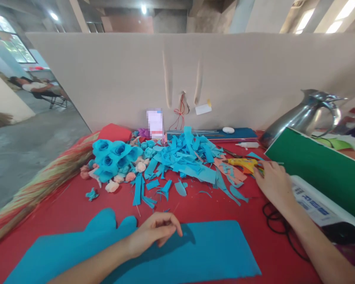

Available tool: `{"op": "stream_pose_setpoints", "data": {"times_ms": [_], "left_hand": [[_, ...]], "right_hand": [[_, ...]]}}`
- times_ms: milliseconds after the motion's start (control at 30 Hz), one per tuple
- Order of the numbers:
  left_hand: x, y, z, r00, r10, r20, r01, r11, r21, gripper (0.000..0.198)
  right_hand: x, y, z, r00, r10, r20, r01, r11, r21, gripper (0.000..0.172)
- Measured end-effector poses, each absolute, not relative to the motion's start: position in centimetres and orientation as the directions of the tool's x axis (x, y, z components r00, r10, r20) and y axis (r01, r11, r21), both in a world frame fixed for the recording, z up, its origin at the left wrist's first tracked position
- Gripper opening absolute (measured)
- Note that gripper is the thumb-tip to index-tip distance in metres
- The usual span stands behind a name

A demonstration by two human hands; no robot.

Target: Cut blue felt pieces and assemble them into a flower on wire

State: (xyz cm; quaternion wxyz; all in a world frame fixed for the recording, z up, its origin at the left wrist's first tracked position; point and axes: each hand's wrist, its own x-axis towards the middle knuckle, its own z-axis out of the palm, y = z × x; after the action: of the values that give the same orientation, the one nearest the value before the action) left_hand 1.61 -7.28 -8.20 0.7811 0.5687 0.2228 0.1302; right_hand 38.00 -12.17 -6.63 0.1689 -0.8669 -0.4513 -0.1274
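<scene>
My right hand is closed around the back part of a yellow hot glue gun, which lies on its side with the nozzle pointing left. Above the blue paper sheet hovers my left hand, holding nothing, its fingers loosely bent and apart. Further back, a heap of blue paper scraps covers the middle of the table. Left of the heap stand blue paper flowers. Small white and pink paper roses lie among them.
On the right are a steel jug, a green board, a white box and a black cable. A phone leans against the back panel. A broom-like bundle lines the left edge. Someone reclines in the left background.
</scene>
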Motion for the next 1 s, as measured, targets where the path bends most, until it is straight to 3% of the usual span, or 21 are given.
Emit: {"op": "stream_pose_setpoints", "data": {"times_ms": [67, 167, 233, 300, 533, 667, 800, 900, 1000], "left_hand": [[1.7, -7.5, -7.6, 0.850, 0.488, -0.200, 0.010, 0.366, 0.931, 0.034], [2.1, -7.7, -6.6, 0.776, 0.603, -0.185, -0.082, 0.388, 0.918, 0.036], [2.5, -7.8, -5.8, 0.691, 0.708, -0.150, -0.163, 0.354, 0.921, 0.035], [2.8, -7.8, -5.1, 0.619, 0.777, -0.115, -0.200, 0.298, 0.934, 0.035], [3.3, -8.8, -4.4, 0.606, 0.793, -0.057, -0.133, 0.171, 0.976, 0.036], [2.7, -8.6, -5.0, 0.583, 0.813, -0.018, -0.062, 0.066, 0.996, 0.035], [0.6, -6.3, -4.7, 0.443, 0.894, 0.071, 0.008, -0.083, 0.996, 0.035], [-1.7, -4.4, -4.2, 0.417, 0.895, 0.160, 0.112, -0.225, 0.968, 0.048], [-3.5, -4.0, -4.0, 0.460, 0.866, 0.197, 0.252, -0.340, 0.906, 0.031]], "right_hand": [[35.6, -12.2, -5.3, 0.496, 0.787, 0.366, 0.865, -0.410, -0.291, 0.013], [30.7, -12.4, -4.3, 0.352, 0.885, 0.305, 0.849, -0.164, -0.503, 0.026], [27.0, -12.7, -4.1, 0.156, 0.963, 0.222, 0.765, 0.024, -0.643, 0.034], [23.5, -12.8, -4.0, -0.001, 0.990, 0.144, 0.646, 0.110, -0.756, 0.031], [17.5, -12.1, -3.1, -0.187, 0.981, -0.056, 0.316, 0.006, -0.949, 0.034], [18.0, -11.9, -3.2, -0.123, 0.991, -0.055, 0.216, -0.027, -0.976, 0.029], [20.1, -11.8, -4.1, -0.005, 1.000, -0.019, 0.143, -0.018, -0.990, 0.026], [21.0, -12.0, -4.9, 0.036, 0.999, 0.008, 0.117, 0.003, -0.993, 0.022], [20.5, -12.4, -5.7, 0.031, 0.999, -0.013, 0.075, -0.015, -0.997, 0.022]]}}
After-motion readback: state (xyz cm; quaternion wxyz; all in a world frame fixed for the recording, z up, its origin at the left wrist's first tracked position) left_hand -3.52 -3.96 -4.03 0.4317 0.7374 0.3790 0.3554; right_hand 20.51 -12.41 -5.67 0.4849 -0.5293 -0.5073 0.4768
